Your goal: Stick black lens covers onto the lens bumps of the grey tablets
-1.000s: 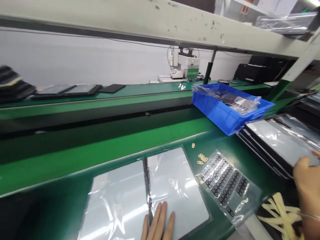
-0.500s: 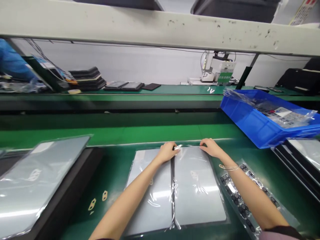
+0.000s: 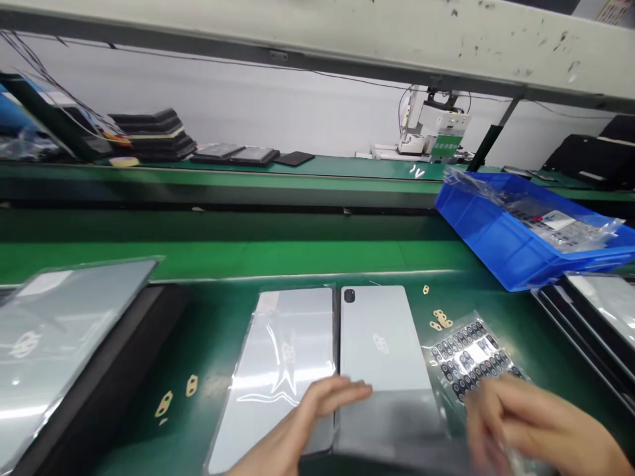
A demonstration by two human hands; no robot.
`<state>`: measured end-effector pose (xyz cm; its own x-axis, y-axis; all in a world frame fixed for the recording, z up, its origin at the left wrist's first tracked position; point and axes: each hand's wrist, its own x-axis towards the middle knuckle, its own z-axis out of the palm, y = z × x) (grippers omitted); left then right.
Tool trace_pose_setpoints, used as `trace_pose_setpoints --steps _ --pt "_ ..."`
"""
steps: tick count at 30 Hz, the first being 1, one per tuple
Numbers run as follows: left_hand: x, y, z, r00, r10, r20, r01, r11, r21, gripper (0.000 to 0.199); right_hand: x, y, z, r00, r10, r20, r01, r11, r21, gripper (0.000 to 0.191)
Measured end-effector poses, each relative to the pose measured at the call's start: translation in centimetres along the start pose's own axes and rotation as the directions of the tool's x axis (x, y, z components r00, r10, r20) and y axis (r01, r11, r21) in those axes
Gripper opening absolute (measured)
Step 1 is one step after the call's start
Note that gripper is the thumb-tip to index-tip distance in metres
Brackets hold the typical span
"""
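Left hand [image 3: 317,413] lies flat, fingers together and extended, on the near edge where two grey tablet backs meet; it holds nothing, only presses. Right hand [image 3: 536,423] is motion-blurred at the near right; fingers look curled, possibly around clear film, but I cannot tell for certain. Right tablet [image 3: 384,344] lies bare, camera cutout at its far left corner, logo centred. Left tablet [image 3: 285,363], touching it side by side, is under glossy plastic wrap. Judgement: to strip film cleanly, keep the flat hand pinning the panels and draw low along the surface, not upward. Just right of the tablets lies a sheet of small black rings [image 3: 469,360], with tan gaskets [image 3: 439,320] beside it on the green counter [image 3: 307,258]. Beyond, a blue bin [image 3: 501,241]; far left, a bagged tablet stack [image 3: 59,324].
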<state>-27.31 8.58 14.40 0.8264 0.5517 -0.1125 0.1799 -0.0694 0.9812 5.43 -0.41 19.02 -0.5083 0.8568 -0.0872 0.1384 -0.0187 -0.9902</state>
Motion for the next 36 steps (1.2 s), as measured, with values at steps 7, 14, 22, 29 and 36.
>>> trace_pose_setpoints --steps 7,14,22,29,36 --pt "4.9 -4.1 3.5 0.872 -0.228 -0.433 0.114 0.955 -0.273 0.067 8.7 4.4 -5.2 0.882 0.059 -0.468 -0.240 0.910 -0.338 0.025" --pt "5.4 -3.5 3.4 0.804 -0.053 -0.592 0.122 0.990 0.076 0.034 10.8 5.8 -7.7 0.827 0.170 -0.535 -0.263 0.959 -0.102 0.051" --pt "6.2 -3.3 3.2 0.852 0.027 -0.522 0.080 0.980 0.181 0.037 5.6 7.6 -2.4 0.832 0.117 -0.542 -0.230 0.962 -0.146 0.059" --pt "6.4 -3.5 4.4 0.848 -0.068 -0.526 0.265 0.913 0.309 0.042 4.7 9.4 -0.9 0.835 0.163 -0.526 -0.381 0.860 -0.338 0.042" --pt "6.2 -2.7 4.6 0.883 -0.072 -0.463 0.432 0.509 0.745 0.039 4.9 8.7 -1.5 0.869 0.239 -0.432 -0.480 0.618 -0.623 0.042"
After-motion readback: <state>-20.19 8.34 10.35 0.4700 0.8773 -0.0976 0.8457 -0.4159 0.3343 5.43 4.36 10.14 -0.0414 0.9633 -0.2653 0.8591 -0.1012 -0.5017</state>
